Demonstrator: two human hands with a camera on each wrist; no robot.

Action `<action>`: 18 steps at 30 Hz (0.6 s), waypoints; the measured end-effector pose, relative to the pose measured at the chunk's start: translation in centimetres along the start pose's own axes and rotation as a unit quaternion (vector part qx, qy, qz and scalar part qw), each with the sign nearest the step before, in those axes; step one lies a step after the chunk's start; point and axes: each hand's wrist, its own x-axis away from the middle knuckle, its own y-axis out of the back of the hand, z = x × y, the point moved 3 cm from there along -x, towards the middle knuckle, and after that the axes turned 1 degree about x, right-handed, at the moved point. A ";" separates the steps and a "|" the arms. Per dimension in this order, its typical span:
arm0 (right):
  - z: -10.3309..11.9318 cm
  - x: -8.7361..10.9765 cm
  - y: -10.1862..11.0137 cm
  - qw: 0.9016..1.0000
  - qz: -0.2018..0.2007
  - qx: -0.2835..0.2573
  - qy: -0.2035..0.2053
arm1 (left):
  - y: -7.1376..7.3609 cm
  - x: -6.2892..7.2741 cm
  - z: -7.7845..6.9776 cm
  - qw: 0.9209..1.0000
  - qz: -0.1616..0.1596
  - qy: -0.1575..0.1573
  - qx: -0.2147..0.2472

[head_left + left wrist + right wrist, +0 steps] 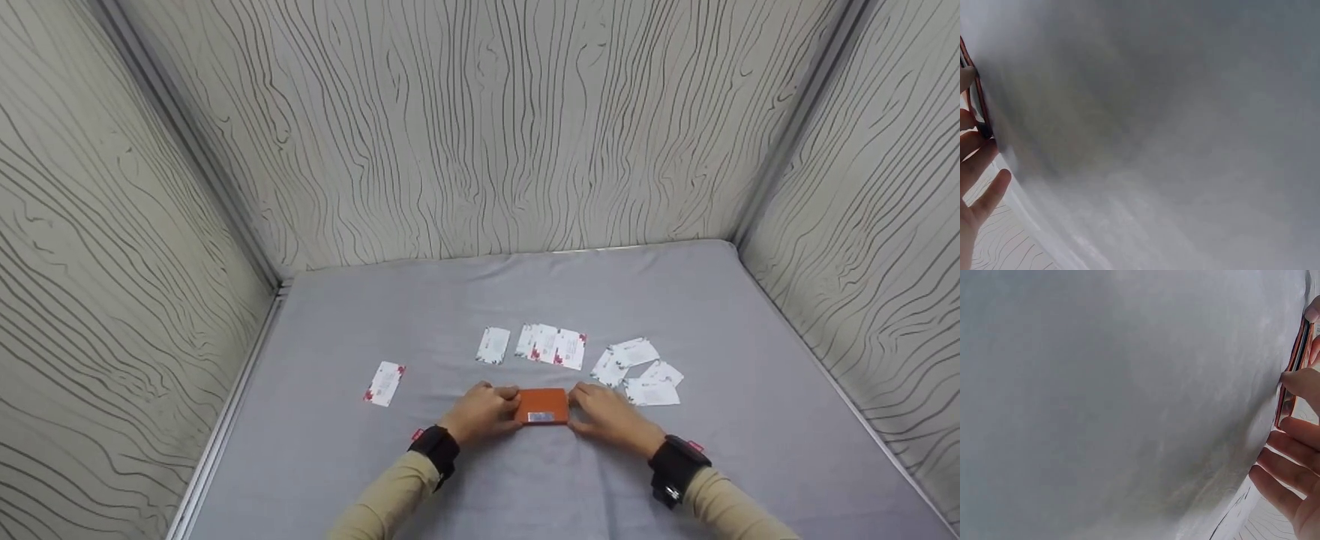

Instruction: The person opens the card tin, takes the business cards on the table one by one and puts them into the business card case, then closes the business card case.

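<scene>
Line-patterned panels (480, 127) enclosed a bench (300, 450) spread with grey cloth.

Head view: the case (541, 403), orange with a silvery label, was at the near middle of the bench, between the two hands. The left hand (486, 412) pinched its left end and the right hand (611, 416) its right end, with the gap between thumb and fingers narrowed to the case itself. Beyond it lay white printed cards: one card (385, 384) well apart to the left, a second card (493, 346) farther back, an overlapping row (570, 349) beside that, and a loose cluster (651, 391) to the right. Both wrists bore black bands (437, 452).

Left wrist view: the case appeared edge-on at the margin, the thumb against it; the lower fingers were spread.

Right wrist view: a dark line ran between two orange edges; whether the case was parted there could not be told. The thumb met the near edge, and the lower fingers fanned out.

Judged from these positions, the step in hand was a two-handed grip for working the case. The next move seemed to call for even pressure at both ends, lest the case twist or slip.
</scene>
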 end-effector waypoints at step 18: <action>0.3 0.0 -0.1 1.000 -0.001 0.018 0.011 | 0.3 -0.2 -0.4 0.995 0.002 -0.036 -0.098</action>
